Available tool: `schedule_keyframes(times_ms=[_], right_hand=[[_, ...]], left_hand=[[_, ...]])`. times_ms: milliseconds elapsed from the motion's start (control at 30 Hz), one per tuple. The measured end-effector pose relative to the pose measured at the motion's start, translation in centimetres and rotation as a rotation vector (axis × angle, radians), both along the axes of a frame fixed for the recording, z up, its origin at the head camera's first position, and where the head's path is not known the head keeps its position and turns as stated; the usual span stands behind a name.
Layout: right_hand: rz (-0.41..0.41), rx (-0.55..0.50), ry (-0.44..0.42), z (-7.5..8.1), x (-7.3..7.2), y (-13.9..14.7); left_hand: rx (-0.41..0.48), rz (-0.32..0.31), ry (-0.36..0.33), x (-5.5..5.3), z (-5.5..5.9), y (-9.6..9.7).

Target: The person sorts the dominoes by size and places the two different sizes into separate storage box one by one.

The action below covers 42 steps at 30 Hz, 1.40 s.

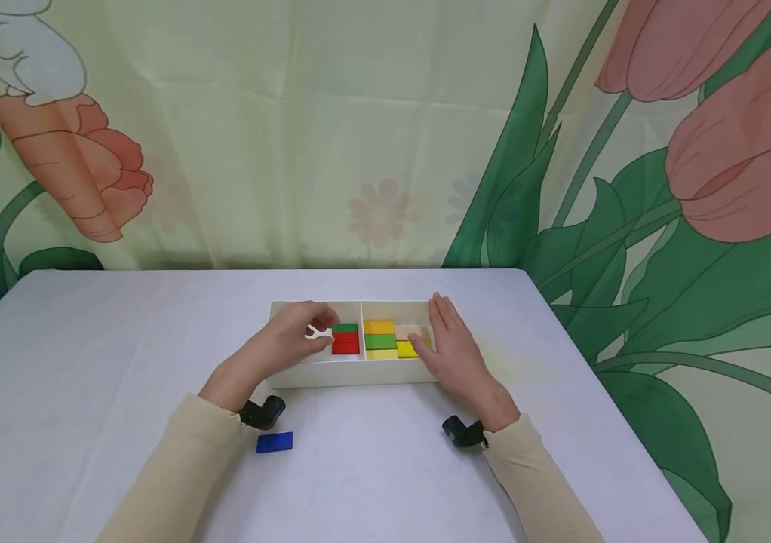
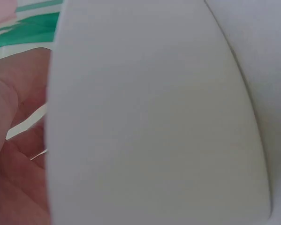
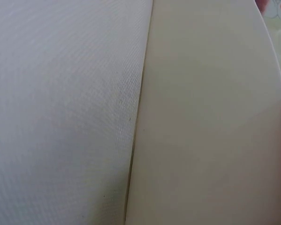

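Note:
A white box [image 1: 351, 375] with two compartments stands on the table. Its left part holds red blocks [image 1: 345, 344] and a green block [image 1: 345, 328]. In the right part lie an orange-yellow block [image 1: 379, 327], a light green block [image 1: 380, 342], a pale yellow block [image 1: 382, 354] and a bright yellow block [image 1: 409, 349]. My left hand [image 1: 293, 332] is over the left compartment, its thumb and fingers bent with a gap between them and no block visible there. At the box's right end rests my right hand [image 1: 456, 351], fingers straight, thumb by the bright yellow block.
A blue block [image 1: 274, 442] lies on the white tabletop [image 1: 372, 467] in front of the box, near the left wrist. Both wrists carry black cameras [image 1: 263, 412]. Behind the table hangs a printed curtain [image 1: 256, 151]. The box's front wall [image 2: 154, 112] fills most of the left wrist view.

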State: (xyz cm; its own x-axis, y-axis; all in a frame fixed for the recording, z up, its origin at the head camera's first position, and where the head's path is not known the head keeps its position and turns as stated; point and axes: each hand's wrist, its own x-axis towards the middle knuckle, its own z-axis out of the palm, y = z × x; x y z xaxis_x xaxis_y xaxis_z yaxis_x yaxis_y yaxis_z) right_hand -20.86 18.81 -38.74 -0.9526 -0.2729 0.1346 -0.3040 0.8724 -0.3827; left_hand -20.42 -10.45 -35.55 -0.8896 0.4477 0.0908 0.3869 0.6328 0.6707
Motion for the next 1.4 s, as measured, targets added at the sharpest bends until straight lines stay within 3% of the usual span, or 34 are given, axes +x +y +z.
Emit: schedule_keyframes(times_ms=[500, 733, 967, 1400], right_hand=[[-0.005, 0.014, 0.013, 0.3, 0.2, 0.2], [0.005, 0.007, 0.018, 0.3, 0.1, 0.0], [-0.004, 0.009, 0.015, 0.2, 0.1, 0.1], [0.002, -0.007, 0.005, 0.0, -0.1, -0.3]], left_hand=[[0.086, 0.004, 0.151, 4.2, 0.2, -1.4], [0.103, 0.034, 0.173, 5.9, -0.1, -2.2], [0.118, 0.065, 0.289, 7.2, -0.4, -2.9], [0.092, 0.019, 0.167, 8.6, -1.3, -3.8]])
